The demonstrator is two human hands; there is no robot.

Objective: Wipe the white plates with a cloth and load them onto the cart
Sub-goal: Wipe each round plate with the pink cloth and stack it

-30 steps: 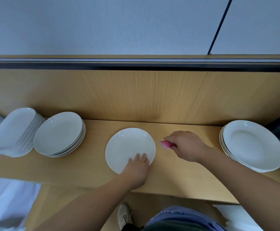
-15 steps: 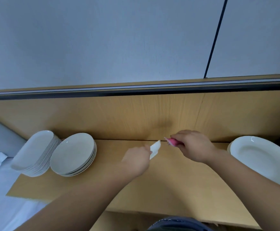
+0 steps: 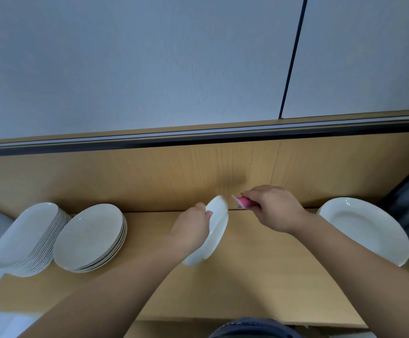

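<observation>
Wooden shelf (image 3: pixel 259 284) runs below a grey wall (image 3: pixel 149 69). Your left hand (image 3: pixel 191 230) grips a plate (image 3: pixel 216 230) by its rim and holds it tilted on edge over the middle of the shelf. Your right hand (image 3: pixel 274 211) pinches a pink cloth (image 3: pixel 242 202) just beside the plate's top edge; you cannot tell whether they touch. At the left end sit a leaning stack (image 3: pixel 23 237) and a flat stack (image 3: pixel 88 237). A right stack (image 3: pixel 364 228) sits at the other end.

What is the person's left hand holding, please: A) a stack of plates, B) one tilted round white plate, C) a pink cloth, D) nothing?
B: the left hand grips one tilted round white plate by its rim; the pink cloth is in the right hand.
</observation>
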